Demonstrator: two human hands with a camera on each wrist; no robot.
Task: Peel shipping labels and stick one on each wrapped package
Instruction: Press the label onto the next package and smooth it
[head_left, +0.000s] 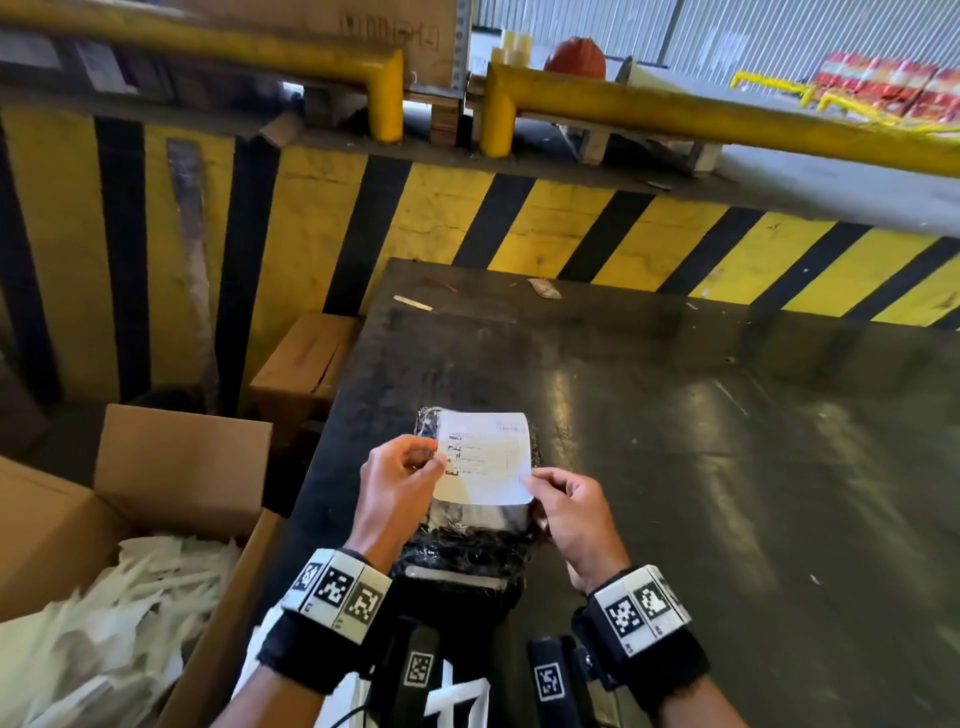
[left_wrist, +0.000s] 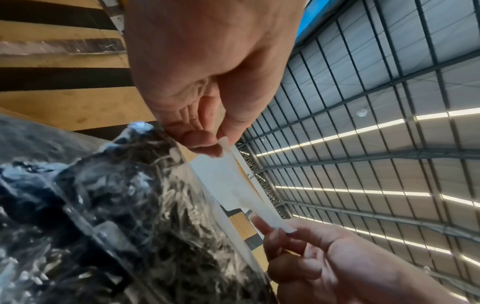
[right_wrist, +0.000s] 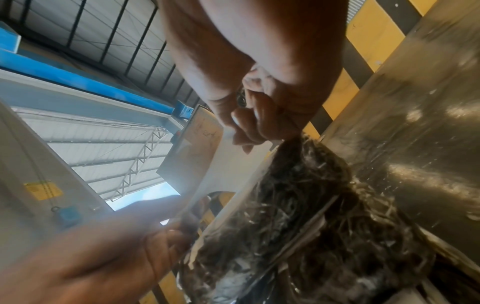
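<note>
I hold a white printed shipping label (head_left: 483, 457) in both hands, just above a package wrapped in black film (head_left: 467, 545) that lies on the dark table (head_left: 727, 467). My left hand (head_left: 400, 483) pinches the label's left edge between thumb and forefinger. My right hand (head_left: 571, 514) pinches its lower right corner. In the left wrist view the label (left_wrist: 221, 181) stretches from my left hand (left_wrist: 207, 139) to my right hand (left_wrist: 311, 257) and seems to split into two thin layers. The package (left_wrist: 103, 216) lies just beneath it. The right wrist view shows the package (right_wrist: 311, 226) under my right hand (right_wrist: 259, 123).
An open cardboard box (head_left: 182, 467) full of white paper scraps (head_left: 130, 623) stands left of the table. A smaller cardboard box (head_left: 306, 364) sits behind it. A yellow and black striped wall (head_left: 571, 223) with yellow rails (head_left: 727, 114) closes off the far side.
</note>
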